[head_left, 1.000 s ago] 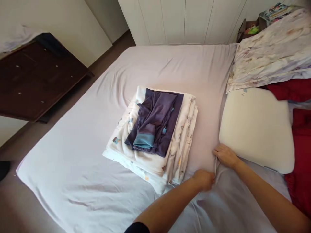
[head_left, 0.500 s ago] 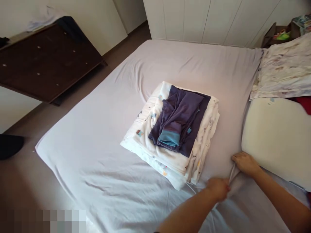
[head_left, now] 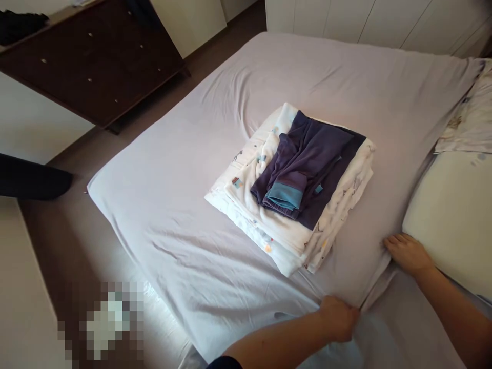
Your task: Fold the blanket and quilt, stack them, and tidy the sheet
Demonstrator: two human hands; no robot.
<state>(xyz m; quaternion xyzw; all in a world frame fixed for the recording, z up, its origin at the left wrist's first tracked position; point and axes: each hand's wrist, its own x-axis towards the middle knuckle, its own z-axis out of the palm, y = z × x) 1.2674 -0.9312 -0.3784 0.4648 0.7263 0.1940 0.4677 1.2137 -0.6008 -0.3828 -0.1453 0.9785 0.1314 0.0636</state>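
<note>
A pale pinkish-grey bed sheet (head_left: 165,169) covers the mattress, wrinkled towards the near side. My left hand (head_left: 338,318) is closed in a fist on its near edge, low in the view. Further right, my right hand (head_left: 409,253) pinches the same sheet beside a cream pillow (head_left: 449,215). Between the two hands the cloth is drawn into a fold. Just beyond them lies a folded stack of white printed bedding (head_left: 265,230), with folded dark purple clothes (head_left: 307,154) with teal cuffs on top.
A dark brown dresser (head_left: 88,61) stands against the wall at the upper left. White panels (head_left: 346,20) rise behind the bed's far edge. A patterned pillow (head_left: 471,118) lies at the right, and a black object (head_left: 34,179) is at the left over the floor.
The view has shifted, so the bed's contents sit higher and further right. Both hands keep hold of the sheet; its edge has been drawn nearer, and the fold between the hands looks broader.
</note>
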